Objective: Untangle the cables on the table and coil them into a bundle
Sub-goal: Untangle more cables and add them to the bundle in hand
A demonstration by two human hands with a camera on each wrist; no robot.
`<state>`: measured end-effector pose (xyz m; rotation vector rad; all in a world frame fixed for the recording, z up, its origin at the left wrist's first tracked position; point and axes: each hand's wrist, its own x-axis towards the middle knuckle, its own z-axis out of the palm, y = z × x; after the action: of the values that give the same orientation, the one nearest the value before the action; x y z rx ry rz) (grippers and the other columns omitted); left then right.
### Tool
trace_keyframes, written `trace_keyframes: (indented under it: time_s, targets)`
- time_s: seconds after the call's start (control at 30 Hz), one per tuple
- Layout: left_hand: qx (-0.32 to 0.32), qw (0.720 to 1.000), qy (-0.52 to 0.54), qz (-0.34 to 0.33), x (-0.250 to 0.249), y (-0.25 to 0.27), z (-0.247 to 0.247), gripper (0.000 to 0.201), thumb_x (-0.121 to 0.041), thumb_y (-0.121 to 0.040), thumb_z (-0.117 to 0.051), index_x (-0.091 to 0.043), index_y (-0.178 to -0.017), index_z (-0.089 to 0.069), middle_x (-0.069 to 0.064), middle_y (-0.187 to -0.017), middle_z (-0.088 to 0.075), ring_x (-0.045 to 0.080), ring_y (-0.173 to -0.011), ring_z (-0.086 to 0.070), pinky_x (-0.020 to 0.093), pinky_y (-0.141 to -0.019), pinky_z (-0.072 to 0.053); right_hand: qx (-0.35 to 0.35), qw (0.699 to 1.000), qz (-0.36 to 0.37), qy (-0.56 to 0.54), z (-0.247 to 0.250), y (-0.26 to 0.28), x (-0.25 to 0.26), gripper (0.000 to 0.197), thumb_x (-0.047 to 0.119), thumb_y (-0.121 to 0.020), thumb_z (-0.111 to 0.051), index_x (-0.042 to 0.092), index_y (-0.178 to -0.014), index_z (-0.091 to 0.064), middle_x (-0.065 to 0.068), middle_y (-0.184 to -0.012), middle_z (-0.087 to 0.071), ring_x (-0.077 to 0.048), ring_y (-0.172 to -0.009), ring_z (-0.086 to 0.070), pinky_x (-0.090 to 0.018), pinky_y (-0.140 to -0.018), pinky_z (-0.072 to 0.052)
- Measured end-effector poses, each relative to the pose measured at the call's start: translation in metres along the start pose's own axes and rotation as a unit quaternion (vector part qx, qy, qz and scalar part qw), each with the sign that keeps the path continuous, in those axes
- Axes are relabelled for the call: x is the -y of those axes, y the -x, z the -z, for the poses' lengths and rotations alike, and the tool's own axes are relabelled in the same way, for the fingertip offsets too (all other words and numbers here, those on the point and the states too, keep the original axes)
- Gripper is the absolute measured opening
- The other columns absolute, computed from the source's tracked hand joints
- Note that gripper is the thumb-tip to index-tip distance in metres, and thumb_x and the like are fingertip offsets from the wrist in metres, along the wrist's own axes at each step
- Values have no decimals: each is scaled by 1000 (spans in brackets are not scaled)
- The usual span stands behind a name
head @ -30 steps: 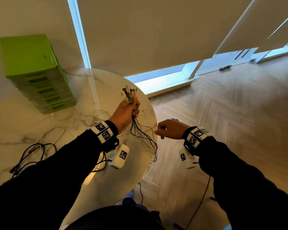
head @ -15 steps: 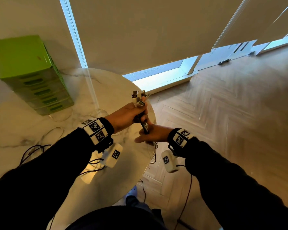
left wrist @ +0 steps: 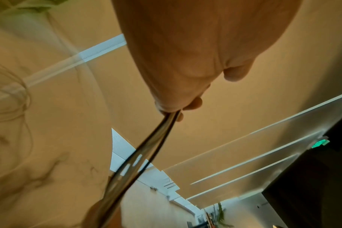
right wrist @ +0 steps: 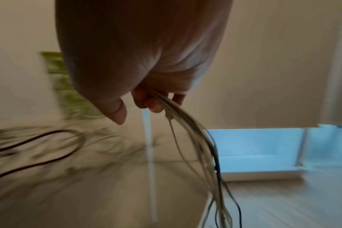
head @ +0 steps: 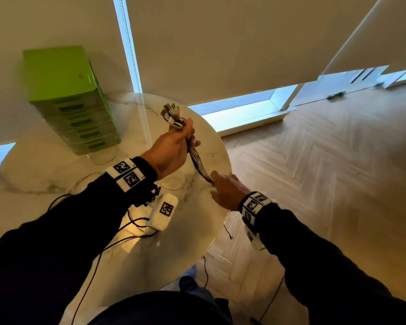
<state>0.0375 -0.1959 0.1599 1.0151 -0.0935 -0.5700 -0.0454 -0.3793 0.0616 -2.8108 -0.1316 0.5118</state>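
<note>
A bunch of thin black and white cables [head: 197,160] is stretched between my two hands above the right edge of the round marble table [head: 45,172]. My left hand [head: 188,137] grips the bunch just below its connector ends [head: 172,116], which stick up out of the fist. My right hand [head: 215,181] holds the same bunch lower down, near the table's rim. In the left wrist view the cables [left wrist: 146,148] run taut out of the left hand [left wrist: 185,108]. In the right wrist view the right hand's [right wrist: 146,101] fingers curl round the cables [right wrist: 195,138], whose loose tails hang toward the floor.
A green drawer box [head: 68,99] stands at the back left of the table. A black cable [right wrist: 49,134] and a thin white cable [head: 89,177] lie loose on the tabletop. The wooden floor [head: 314,184] is to the right, and a blind-covered window is behind.
My right hand came in from the right, took hold of the cables just under the left hand, then slid down along them. The bunch is now pulled straight.
</note>
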Motion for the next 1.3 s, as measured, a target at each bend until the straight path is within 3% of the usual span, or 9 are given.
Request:
trace_keyframes:
  time_s: [0.1, 0.2, 0.4, 0.53, 0.7, 0.83, 1.07, 1.2, 1.3]
  targets:
    - [-101, 995, 6, -9, -1, -2, 24, 56, -25, -105, -49, -10, -154, -26, -7, -77, -37, 8, -63, -38, 26, -74, -37, 95, 993, 60, -23, -20, 7, 45, 44, 26, -93, -55, 7, -127, -35, -18, -108, -63, -38, -96, -63, -43, -80, -49]
    - [-144, 989, -22, -30, -4, 7, 53, 10, -21, -106, -46, -25, -115, -44, -8, -77, -35, 7, -58, -36, 24, -64, -33, 185, 977, 110, 6, -27, 6, 81, 67, 28, -98, -52, -1, -146, -16, -21, -114, -61, -38, -98, -62, -37, -72, -42]
    - [-188, 981, -17, -50, -28, 45, 111, 27, -23, -106, -46, -26, -80, -43, -9, -65, -35, 6, -54, -28, 20, -52, -28, 278, 945, 152, -75, -14, -16, 105, 55, 52, -101, -42, 11, -137, -34, -12, -126, -60, -22, -103, -56, -33, -83, -38]
    - [-238, 968, 14, -72, -32, 72, 139, 24, -24, -105, -48, -25, -81, -44, -9, -61, -36, 7, -55, -26, 21, -52, -28, 244, 945, 177, -128, 6, -43, 108, 52, 50, -106, -24, 15, -125, -57, -3, -126, -60, -18, -112, -54, -34, -103, -37]
    - [-326, 941, 42, -77, -13, 101, 158, 27, -20, -105, -48, -24, -79, -44, -9, -62, -36, 6, -52, -29, 20, -51, -28, 171, 965, 195, -31, -4, -101, 101, 36, 37, -105, -41, 6, -105, -58, -7, -100, -53, -28, -96, -54, -37, -88, -41]
    - [-379, 921, 50, -69, 8, 119, 167, 33, -5, -103, -44, -23, -76, -43, -5, -64, -35, 6, -49, -31, 22, -51, -27, 99, 974, 203, 26, -31, -139, 104, 36, 34, -98, -53, 11, -126, -52, -13, -129, -45, -34, -114, -51, -44, -98, -44]
    - [-410, 909, 62, -36, 32, 117, 185, 33, 0, -100, -45, -24, -78, -40, -7, -61, -31, 7, -49, -31, 22, -50, -28, -38, 969, 240, 50, -42, -199, 176, 41, 36, -98, -47, 14, -133, -47, -14, -126, -52, -36, -110, -55, -44, -90, -43]
    - [-407, 911, 69, -14, 36, 103, 198, 33, -2, -101, -45, -25, -79, -38, -10, -56, -33, 7, -48, -30, 22, -49, -28, 45, 987, 118, 94, -52, -242, 212, 46, 48, -100, -40, 23, -137, -48, -14, -134, -53, -36, -123, -47, -45, -101, -35]
    - [-408, 911, 63, -5, 38, 98, 206, 34, -2, -101, -46, -24, -78, -37, -9, -58, -31, 7, -47, -30, 24, -51, -25, 112, 986, 109, -58, -60, -260, 222, 32, 40, -98, -52, 17, -116, -66, -7, -126, -65, -29, -117, -58, -32, -97, -42]
